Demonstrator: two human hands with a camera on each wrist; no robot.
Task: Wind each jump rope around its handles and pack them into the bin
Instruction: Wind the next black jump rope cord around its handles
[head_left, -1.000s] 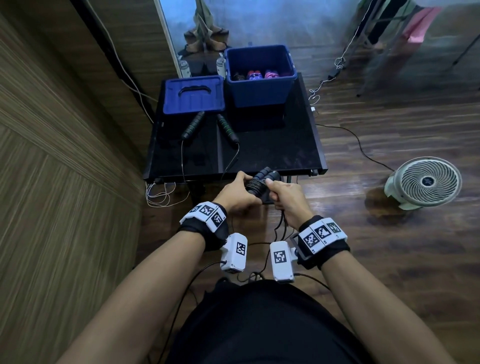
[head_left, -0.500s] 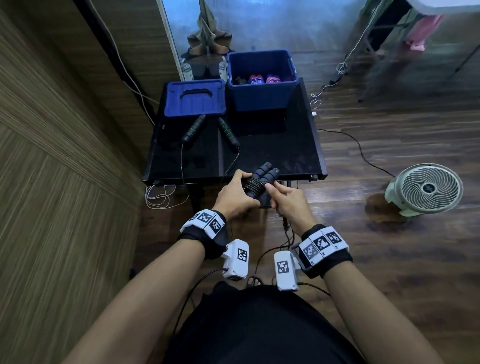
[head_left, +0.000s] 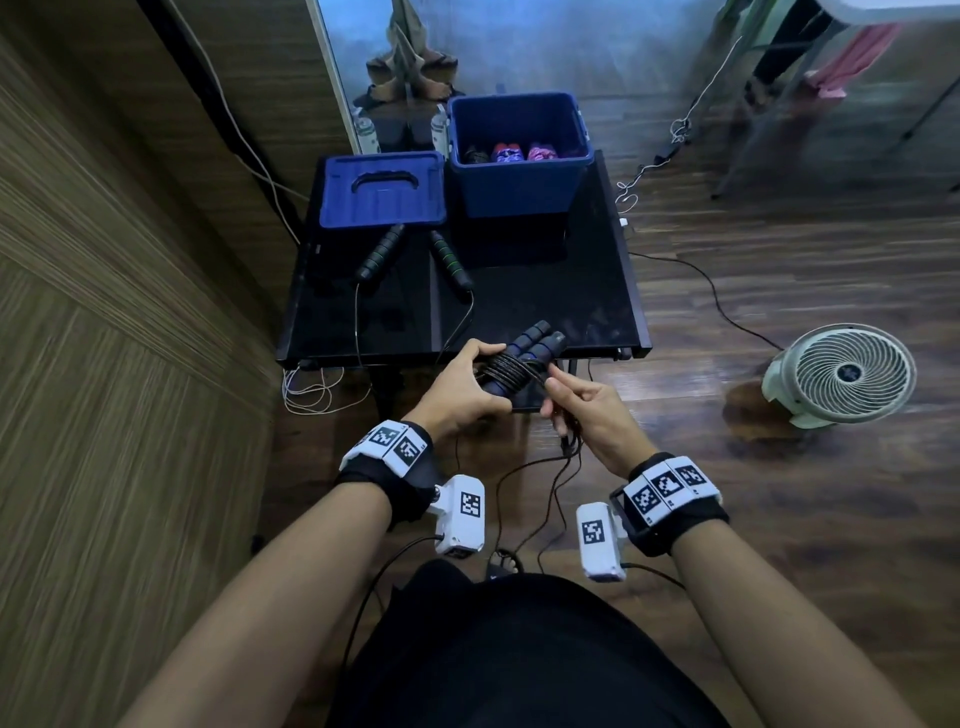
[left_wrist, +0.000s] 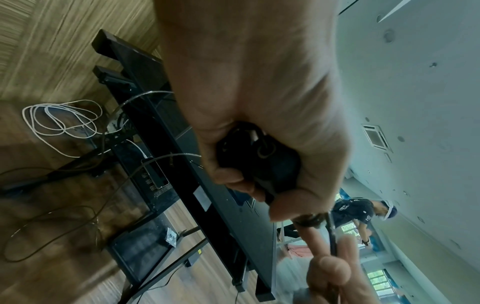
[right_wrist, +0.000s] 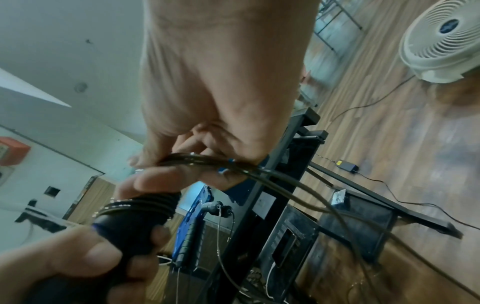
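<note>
My left hand (head_left: 462, 397) is wrapped around the two blue handles (head_left: 530, 348) of the jump rope I am winding, held side by side just below the middle of the head view, at the near edge of the bench (head_left: 587, 312). Several turns of black cord (head_left: 506, 370) already sit tight around them. My right hand (head_left: 589, 415), just right of the bundle, pinches the loose run of cord between thumb and fingers; in the right wrist view the strands (right_wrist: 207, 162) pass through that pinch and trail down. A fair length still hangs in loops (head_left: 540, 478) below my hands, so I judge this rope about half wound, with more turns to lay and the end to secure.

Further up the frame, a second jump rope (head_left: 415, 260) with black handles and green rings lies unwound on the bench, its two handles splayed apart and its thin cord running toward the near edge. That one is not yet started.

At the upper centre stands the blue bin (head_left: 519, 182), open, with what look like three wound bundles (head_left: 511, 153) inside, one dark, one blue and red, one pink. Its blue lid (head_left: 382, 189) lies flat just left of it.

So by my reckoning three ropes are packed, one is in hand, one waits. At the right of the frame a white fan (head_left: 844, 374) stands on the wooden floor.
</note>
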